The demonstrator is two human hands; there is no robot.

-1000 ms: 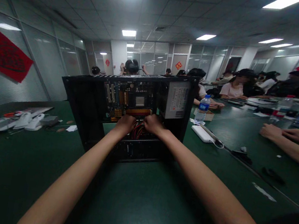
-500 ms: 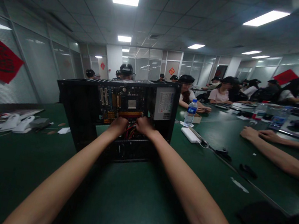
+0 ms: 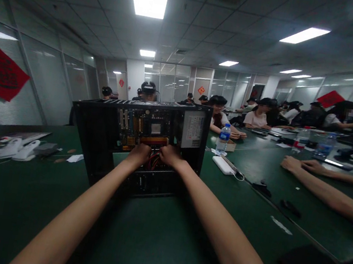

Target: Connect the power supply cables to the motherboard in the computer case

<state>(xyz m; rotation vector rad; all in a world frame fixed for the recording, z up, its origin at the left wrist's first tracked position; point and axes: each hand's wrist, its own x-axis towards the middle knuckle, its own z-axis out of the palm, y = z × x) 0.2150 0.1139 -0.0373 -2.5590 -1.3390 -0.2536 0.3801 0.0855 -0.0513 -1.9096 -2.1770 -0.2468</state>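
An open black computer case (image 3: pixel 95 137) stands upright on the green table (image 3: pixel 153 235), its motherboard (image 3: pixel 140 126) facing me and a grey power supply (image 3: pixel 193 129) at its upper right. Both my arms reach into the case. My left hand (image 3: pixel 139 153) is curled closed at the bundle of red cables (image 3: pixel 152 161) below the board. My right hand (image 3: pixel 169 154) is closed right beside it on the same bundle. What exactly the fingers pinch is hidden behind the knuckles.
A water bottle (image 3: pixel 224 138) and a white power bank (image 3: pixel 223 165) with cable lie right of the case. Another person's forearms (image 3: pixel 321 188) rest on the table at right. White parts and papers (image 3: pixel 16 149) lie at far left. Several people sit at the far end.
The view has shifted slightly, so the case sits a little lower and further right in the picture. Both hands stay closed at the red cables inside the case.
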